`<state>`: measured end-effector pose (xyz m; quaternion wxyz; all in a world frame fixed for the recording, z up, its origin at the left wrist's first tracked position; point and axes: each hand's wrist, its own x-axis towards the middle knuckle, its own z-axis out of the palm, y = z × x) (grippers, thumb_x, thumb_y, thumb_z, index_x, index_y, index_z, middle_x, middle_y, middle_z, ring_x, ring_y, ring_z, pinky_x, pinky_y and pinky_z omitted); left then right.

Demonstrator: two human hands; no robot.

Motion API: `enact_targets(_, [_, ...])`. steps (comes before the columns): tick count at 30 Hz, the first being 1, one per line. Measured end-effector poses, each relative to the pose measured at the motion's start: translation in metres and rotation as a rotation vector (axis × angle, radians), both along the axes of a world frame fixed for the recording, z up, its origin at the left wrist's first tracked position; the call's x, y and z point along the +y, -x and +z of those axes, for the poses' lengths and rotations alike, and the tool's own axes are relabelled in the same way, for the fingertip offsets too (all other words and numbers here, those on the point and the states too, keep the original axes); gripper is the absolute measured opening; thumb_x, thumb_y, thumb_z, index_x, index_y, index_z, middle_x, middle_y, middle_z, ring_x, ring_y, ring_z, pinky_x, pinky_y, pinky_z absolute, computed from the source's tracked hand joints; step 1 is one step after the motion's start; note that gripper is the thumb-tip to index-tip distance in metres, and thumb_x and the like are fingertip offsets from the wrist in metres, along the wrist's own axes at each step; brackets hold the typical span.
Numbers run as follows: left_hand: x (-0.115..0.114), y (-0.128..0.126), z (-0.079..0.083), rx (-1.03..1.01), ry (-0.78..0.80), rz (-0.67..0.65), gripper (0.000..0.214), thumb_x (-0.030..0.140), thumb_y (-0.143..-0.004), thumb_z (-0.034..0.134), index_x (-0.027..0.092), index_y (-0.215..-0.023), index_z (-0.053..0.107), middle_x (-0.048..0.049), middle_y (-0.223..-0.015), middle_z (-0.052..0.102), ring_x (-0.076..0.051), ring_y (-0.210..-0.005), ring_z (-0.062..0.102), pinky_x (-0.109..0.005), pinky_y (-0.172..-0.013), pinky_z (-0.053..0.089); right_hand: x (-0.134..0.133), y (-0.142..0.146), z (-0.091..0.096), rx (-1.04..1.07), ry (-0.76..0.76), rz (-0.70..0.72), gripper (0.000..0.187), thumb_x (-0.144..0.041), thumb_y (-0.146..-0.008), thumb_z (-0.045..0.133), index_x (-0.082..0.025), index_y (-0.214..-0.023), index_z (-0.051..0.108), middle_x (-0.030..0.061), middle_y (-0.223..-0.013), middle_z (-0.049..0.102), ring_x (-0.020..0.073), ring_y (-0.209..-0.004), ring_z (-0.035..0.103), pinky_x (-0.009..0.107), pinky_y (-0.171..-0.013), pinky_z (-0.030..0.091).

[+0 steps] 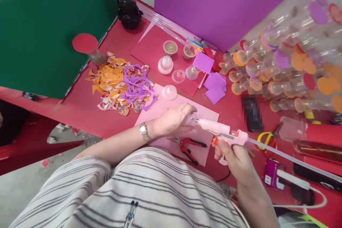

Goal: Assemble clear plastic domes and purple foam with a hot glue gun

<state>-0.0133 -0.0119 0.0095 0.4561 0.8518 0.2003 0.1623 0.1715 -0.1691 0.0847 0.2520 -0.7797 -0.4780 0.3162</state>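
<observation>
My right hand (237,156) is wrapped round the handle of a pink and white hot glue gun (215,127), a finger at its orange trigger. A long translucent glue stick (283,155) sticks out of the gun's back. The metal nozzle points left, close to the fingers of my left hand (176,119). Those fingers are curled round a see-through plastic piece, mostly hidden by the hand. Below the gun, red-handled pliers (190,146) lie on a pink sheet (205,114). A transparent plastic dome (169,92) sits just beyond my left hand.
Orange and purple paper scraps (125,82) are heaped at left. Small plastic cups (170,47) and purple paper squares (215,85) lie farther back. Stacked plastic pieces with coloured discs (283,64) stand at right, near yellow-handled scissors (264,140). A green board (53,32) leans at left.
</observation>
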Motion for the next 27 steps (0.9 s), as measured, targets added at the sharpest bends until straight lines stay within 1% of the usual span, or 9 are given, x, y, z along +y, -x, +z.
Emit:
enact_targets(5, [0.005,0.003,0.017,0.051,0.108,-0.052,0.036,0.025,-0.084,0.074,0.017,-0.111,0.052,-0.0058,-0.102,0.068,-0.017,-0.085,0.066,-0.027,-0.074,0.051,-0.002,-0.009,-0.005,-0.093,0.005,0.105,0.067,-0.074,-0.093,0.043,-0.022,-0.055,0.059,0.0048,-0.049,0.063,0.0176,-0.044,0.061,0.027,-0.045,0.051])
enact_targets(10, [0.004,0.006,0.024,0.047,0.141,-0.059,0.034,0.022,-0.08,0.074,0.018,-0.105,0.052,-0.0031,-0.096,0.065,-0.015,-0.08,0.062,-0.027,-0.074,0.05,-0.003,-0.015,-0.008,-0.272,-0.169,0.253,0.052,-0.065,-0.098,0.045,-0.021,-0.082,0.068,0.003,-0.059,0.066,0.019,-0.052,0.064,0.029,-0.053,0.053])
enact_targets(13, [0.003,0.006,0.023,0.033,0.122,-0.051,0.031,0.021,-0.084,0.07,0.017,-0.108,0.051,-0.0051,-0.101,0.064,-0.016,-0.083,0.062,-0.028,-0.076,0.05,0.001,-0.011,-0.006,-0.272,-0.235,0.275,0.046,-0.06,-0.099,0.047,-0.022,-0.082,0.066,0.0024,-0.062,0.067,0.0175,-0.051,0.065,0.026,-0.049,0.052])
enact_targets(17, [0.003,0.003,0.021,0.035,-0.039,-0.035,0.024,0.017,-0.091,0.055,0.015,-0.115,0.048,-0.0116,-0.113,0.061,-0.019,-0.094,0.062,-0.031,-0.082,0.052,0.003,-0.004,-0.006,-0.303,-0.312,0.159,0.053,-0.065,-0.097,0.048,-0.024,-0.065,0.059,0.0014,-0.05,0.061,0.0166,-0.044,0.059,0.026,-0.045,0.049])
enact_targets(19, [0.004,0.003,0.02,0.035,-0.153,-0.04,0.023,0.017,-0.093,0.051,0.015,-0.115,0.048,-0.0129,-0.116,0.06,-0.022,-0.1,0.061,-0.034,-0.086,0.052,-0.002,-0.006,-0.005,-0.254,-0.302,0.127,0.056,-0.065,-0.095,0.051,-0.024,-0.058,0.057,0.0006,-0.045,0.057,0.0148,-0.038,0.054,0.026,-0.042,0.046])
enact_targets(21, [0.007,0.004,0.017,0.042,-0.243,-0.024,0.021,0.017,-0.094,0.048,0.016,-0.115,0.048,-0.0124,-0.115,0.06,-0.023,-0.103,0.06,-0.036,-0.089,0.052,-0.01,-0.012,-0.003,-0.162,-0.257,0.079,0.056,-0.063,-0.094,0.056,-0.023,-0.055,0.057,0.0004,-0.044,0.058,0.0136,-0.037,0.053,0.025,-0.041,0.045])
enact_targets(22, [0.009,0.005,0.015,0.046,-0.275,0.008,0.021,0.017,-0.095,0.048,0.016,-0.115,0.049,-0.0119,-0.113,0.06,-0.024,-0.103,0.06,-0.038,-0.09,0.052,-0.014,-0.016,-0.001,-0.106,-0.24,0.036,0.054,-0.061,-0.093,0.058,-0.022,-0.056,0.059,0.0008,-0.046,0.059,0.0137,-0.039,0.055,0.025,-0.041,0.045])
enact_targets(24, [0.013,0.008,0.013,0.038,-0.306,0.102,0.023,0.017,-0.094,0.05,0.016,-0.117,0.049,-0.0108,-0.111,0.06,-0.025,-0.104,0.059,-0.04,-0.092,0.051,-0.022,-0.023,0.003,0.022,-0.275,-0.082,0.05,-0.054,-0.095,0.06,-0.021,-0.057,0.058,0.0013,-0.051,0.061,0.0144,-0.047,0.06,0.024,-0.047,0.05])
enact_targets(27, [0.019,0.01,0.016,-0.051,-0.26,0.197,0.03,0.023,-0.092,0.062,0.016,-0.119,0.05,-0.0099,-0.112,0.058,-0.025,-0.106,0.057,-0.044,-0.094,0.051,-0.026,-0.025,0.007,0.242,-0.38,-0.206,0.042,-0.047,-0.096,0.061,-0.021,-0.063,0.06,-0.0014,-0.051,0.056,0.0122,-0.045,0.056,0.024,-0.045,0.049])
